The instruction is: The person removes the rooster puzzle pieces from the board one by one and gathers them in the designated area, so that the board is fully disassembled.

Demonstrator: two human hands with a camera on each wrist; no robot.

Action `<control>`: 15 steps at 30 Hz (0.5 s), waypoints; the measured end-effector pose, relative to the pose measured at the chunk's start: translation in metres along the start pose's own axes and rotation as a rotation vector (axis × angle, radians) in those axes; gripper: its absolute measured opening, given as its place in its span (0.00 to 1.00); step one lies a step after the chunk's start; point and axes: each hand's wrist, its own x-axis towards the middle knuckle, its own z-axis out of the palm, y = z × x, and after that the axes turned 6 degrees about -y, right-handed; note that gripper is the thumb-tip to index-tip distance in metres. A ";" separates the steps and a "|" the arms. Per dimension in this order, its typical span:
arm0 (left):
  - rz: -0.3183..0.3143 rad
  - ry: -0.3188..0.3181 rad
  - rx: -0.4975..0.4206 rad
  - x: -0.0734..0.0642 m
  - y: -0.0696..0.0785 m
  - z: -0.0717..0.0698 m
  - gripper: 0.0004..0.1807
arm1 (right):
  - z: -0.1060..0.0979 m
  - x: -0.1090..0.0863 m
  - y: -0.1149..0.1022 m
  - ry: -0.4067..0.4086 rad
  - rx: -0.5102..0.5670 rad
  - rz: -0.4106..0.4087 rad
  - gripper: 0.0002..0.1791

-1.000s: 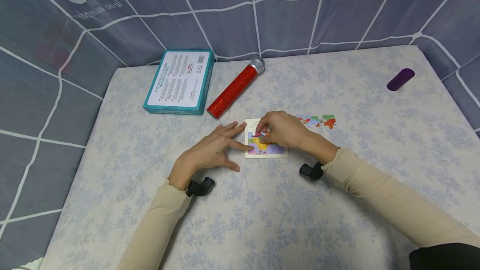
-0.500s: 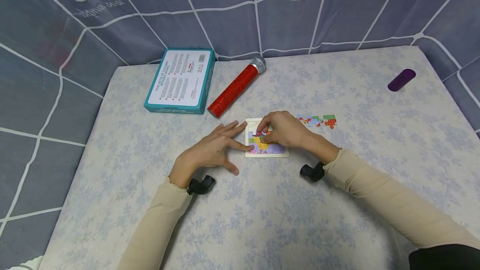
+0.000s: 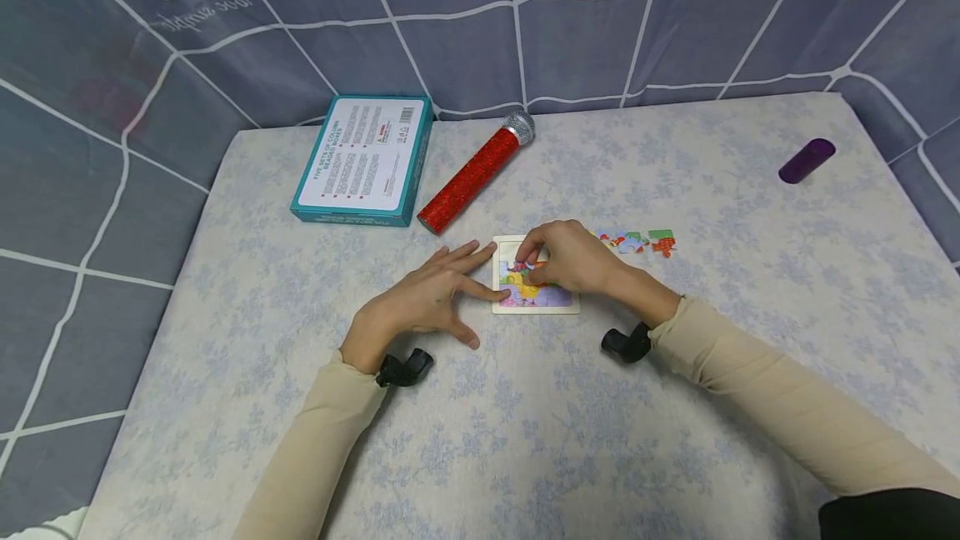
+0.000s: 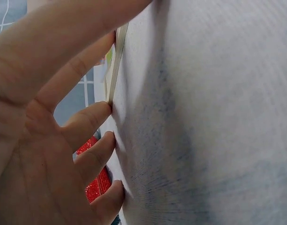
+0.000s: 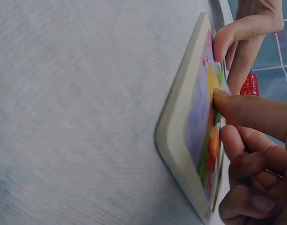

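Note:
A small jigsaw puzzle in a pale frame (image 3: 536, 310) lies on the table, its lower part filled with yellow, green and lilac pieces. My left hand (image 3: 426, 294) is spread at its left side, the index fingertip pressing the picture and another fingertip at the frame edge. Over the upper part of the puzzle, my right hand (image 3: 572, 257) pinches a puzzle piece (image 5: 217, 113) between thumb and fingers, low against the picture. Most of that piece is hidden by the fingers. Loose puzzle pieces (image 3: 662, 242) lie in a row just past the right hand, partly covered by it.
Behind the left hand are a teal and white box (image 3: 362, 158) and a red glittery microphone (image 3: 472, 178). A purple cylinder (image 3: 806, 161) lies at the far right. A grey curtain with white lines (image 3: 577, 40) hangs along the table's back edge.
Both hands keep almost the same place on the puzzle. The whole head view has shifted slightly.

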 end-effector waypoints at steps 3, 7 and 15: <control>-0.004 -0.004 0.006 0.000 0.000 0.000 0.40 | 0.001 -0.001 0.001 0.018 0.018 -0.013 0.10; -0.010 -0.007 0.000 0.001 0.000 -0.001 0.40 | 0.001 -0.002 0.002 0.033 0.051 -0.032 0.09; -0.017 -0.004 -0.011 0.001 0.001 0.000 0.40 | 0.001 -0.002 0.005 0.030 0.223 0.000 0.03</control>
